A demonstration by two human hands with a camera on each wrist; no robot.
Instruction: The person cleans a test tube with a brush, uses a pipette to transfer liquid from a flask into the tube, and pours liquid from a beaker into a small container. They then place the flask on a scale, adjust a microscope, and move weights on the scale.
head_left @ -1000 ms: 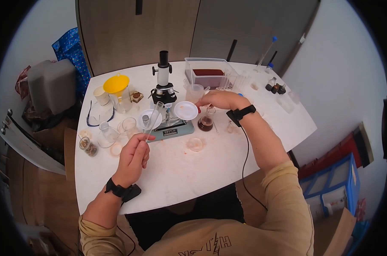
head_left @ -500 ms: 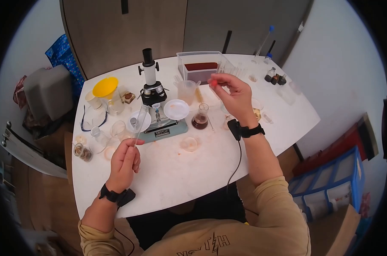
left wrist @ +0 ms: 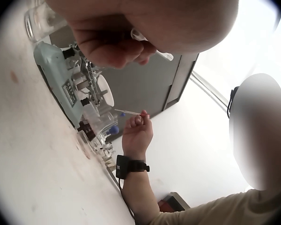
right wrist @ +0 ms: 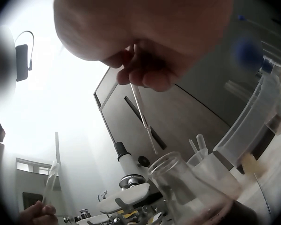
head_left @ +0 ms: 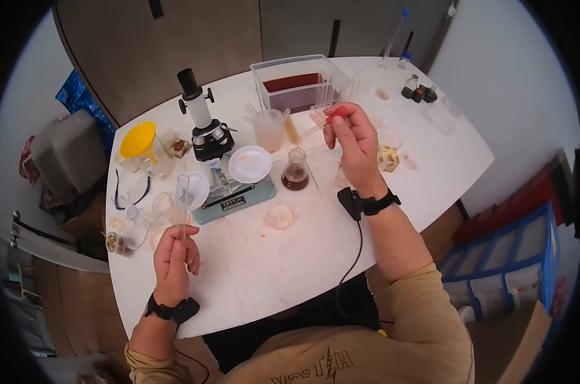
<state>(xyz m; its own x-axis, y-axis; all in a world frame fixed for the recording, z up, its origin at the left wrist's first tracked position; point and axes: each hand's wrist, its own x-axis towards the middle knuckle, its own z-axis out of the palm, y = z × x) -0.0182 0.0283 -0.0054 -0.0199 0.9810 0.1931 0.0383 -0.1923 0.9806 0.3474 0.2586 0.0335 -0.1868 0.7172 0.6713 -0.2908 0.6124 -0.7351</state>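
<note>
My left fingers (head_left: 192, 256), lower left, clamp a seemingly empty test tube (head_left: 183, 192) mouth-up, while my right fingers (head_left: 363, 123), upper right of centre, pinch the dropper's red bulb (head_left: 336, 114), where it can be squeezed, near the flask (head_left: 295, 176).

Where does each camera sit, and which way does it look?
Head: on the person's head, looking forward and down at the white table; left hand, right hand and tan shirt show.
Left wrist: strapped there, looking past the left hand, holding a clear glass tube, towards the pale-green balance and right hand.
Right wrist: strapped there, looking under the right hand at the clear conical flask; left hand beyond.
All three share both hands and the red-bulbed dropper.
</note>
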